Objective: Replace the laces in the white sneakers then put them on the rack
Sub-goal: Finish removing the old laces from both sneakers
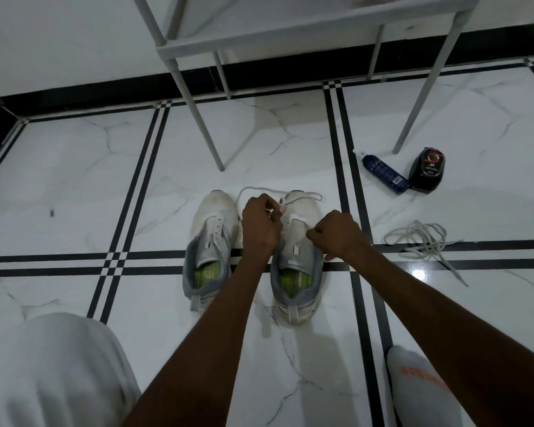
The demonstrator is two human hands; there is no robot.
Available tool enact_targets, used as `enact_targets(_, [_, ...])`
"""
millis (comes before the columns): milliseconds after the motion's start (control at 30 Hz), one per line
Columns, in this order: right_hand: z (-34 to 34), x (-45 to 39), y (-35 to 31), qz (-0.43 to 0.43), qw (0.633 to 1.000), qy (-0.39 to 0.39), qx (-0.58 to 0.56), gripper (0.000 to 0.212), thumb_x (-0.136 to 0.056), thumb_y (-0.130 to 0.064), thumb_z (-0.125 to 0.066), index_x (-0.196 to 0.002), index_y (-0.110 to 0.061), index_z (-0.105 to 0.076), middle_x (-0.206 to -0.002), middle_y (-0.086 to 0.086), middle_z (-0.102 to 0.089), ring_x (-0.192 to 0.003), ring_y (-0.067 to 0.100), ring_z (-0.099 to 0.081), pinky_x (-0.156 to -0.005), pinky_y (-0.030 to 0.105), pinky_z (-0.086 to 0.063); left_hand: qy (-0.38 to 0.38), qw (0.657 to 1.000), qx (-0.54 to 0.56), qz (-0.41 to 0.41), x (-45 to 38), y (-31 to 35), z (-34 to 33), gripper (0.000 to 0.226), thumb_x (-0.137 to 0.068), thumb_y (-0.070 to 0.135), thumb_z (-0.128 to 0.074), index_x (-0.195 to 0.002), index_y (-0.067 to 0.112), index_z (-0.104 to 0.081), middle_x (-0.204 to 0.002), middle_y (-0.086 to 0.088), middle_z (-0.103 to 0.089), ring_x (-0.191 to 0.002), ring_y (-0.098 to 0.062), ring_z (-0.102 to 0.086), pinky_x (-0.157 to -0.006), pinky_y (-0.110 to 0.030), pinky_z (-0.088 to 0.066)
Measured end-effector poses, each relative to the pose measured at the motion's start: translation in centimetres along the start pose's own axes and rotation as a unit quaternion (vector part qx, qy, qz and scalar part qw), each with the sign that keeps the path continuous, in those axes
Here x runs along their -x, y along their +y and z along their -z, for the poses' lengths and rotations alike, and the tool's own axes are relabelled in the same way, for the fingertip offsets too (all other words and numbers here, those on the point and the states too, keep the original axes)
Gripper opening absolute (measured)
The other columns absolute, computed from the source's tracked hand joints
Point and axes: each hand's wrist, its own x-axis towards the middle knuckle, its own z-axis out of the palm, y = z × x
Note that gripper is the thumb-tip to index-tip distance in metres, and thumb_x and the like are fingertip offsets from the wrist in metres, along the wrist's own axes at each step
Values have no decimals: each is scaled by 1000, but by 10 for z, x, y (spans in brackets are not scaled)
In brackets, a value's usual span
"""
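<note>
Two white sneakers with green insoles stand side by side on the marble floor. The left sneaker (208, 241) has bare eyelets. Over the right sneaker (296, 272) both my hands work. My left hand (261, 224) pinches a white lace (250, 190) that loops around the toe of that shoe. My right hand (336, 232) is closed on the shoe's right side near the eyelets; what it grips is hidden. A loose bundle of laces (420, 238) lies on the floor to the right.
A white metal rack (290, 35) stands just beyond the shoes, its legs (201, 118) reaching the floor. A dark blue bottle (383, 174) and a black polish container (427, 171) lie at the right. My knees (53, 365) frame the bottom.
</note>
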Motion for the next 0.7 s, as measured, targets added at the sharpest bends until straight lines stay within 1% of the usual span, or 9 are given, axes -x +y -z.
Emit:
enact_targets(100, [3,0,0,-7,1000,-4,5,37,-87,-30,-66,-74,4,-66,-73,19,-68,-71,34,-70,-68,46,-61,2,1000,6,6,-14,-13,1,4,-86,5,-71,-86,3,-67,-91,-12,-67,-87,-27,-64,-80,-45,-53])
enact_targets(167, [2,0,0,-3,1000,-5,18,36,-87,-31,-65,-69,-1,-62,-68,15,-66,-70,33,-70,-68,44,-61,-18,1000,-1,22,-24,-17,1,15,-86,7,-74,-99,2,-70,-100,-15,-69,-88,-26,-65,-82,-40,-52])
enact_targets(267, [3,0,0,5,1000,-11,28,36,-89,-32,-65,-67,-4,-59,-66,12,-63,-70,32,-71,-68,42,-61,-105,992,-63,36,-37,-20,-7,31,-88,15,-75,-116,1,-72,-115,-20,-70,-107,-34,-66,-94,-35,-47])
enact_targets(367, [7,-2,-1,4,999,-15,47,36,-88,-35,-65,-66,-7,-57,-67,10,-62,-75,31,-70,-73,41,-60,-169,978,-109,56,-41,-15,-15,26,-93,23,-70,-95,-2,-75,-97,-23,-73,-98,-36,-67,-76,-30,-41])
enact_targets(467, [7,-5,-2,3,998,-24,59,39,-87,-37,-64,-60,-13,-49,-63,6,-55,-80,31,-68,-75,39,-59,-135,983,-108,57,-44,-13,-14,21,-87,23,-77,-86,2,-79,-83,-18,-75,-84,-31,-70,-71,-30,-45])
enact_targets(533, [7,-9,1,7,998,-33,56,43,-89,-39,-64,-60,-8,-55,-63,7,-57,-82,30,-68,-73,36,-58,-116,984,-131,42,-46,-9,-10,12,-84,18,-78,-83,5,-80,-80,-15,-76,-81,-30,-71,-70,-31,-49])
enact_targets(567, [9,-11,3,12,998,-36,53,44,-89,-39,-65,-64,-3,-62,-68,10,-62,-85,30,-68,-73,35,-55,-112,984,-138,32,-48,-5,-6,9,-84,16,-77,-83,7,-81,-80,-15,-76,-81,-29,-72,-70,-31,-50])
enact_targets(633, [16,-16,7,29,999,-4,15,38,-87,-39,-72,-90,-1,-74,-94,11,-71,-97,26,-67,-82,33,-52,-126,984,-127,3,-56,10,9,8,-84,16,-80,-85,8,-81,-81,-13,-77,-78,-25,-72,-71,-30,-54])
enact_targets(700, [30,-19,5,62,995,53,-57,58,-75,-39,-85,-122,-9,-66,-122,9,-64,-113,21,-60,-96,32,-47,-169,979,-107,-46,-66,35,29,14,-82,19,-83,-85,6,-81,-79,-12,-77,-71,-14,-71,-69,-26,-55])
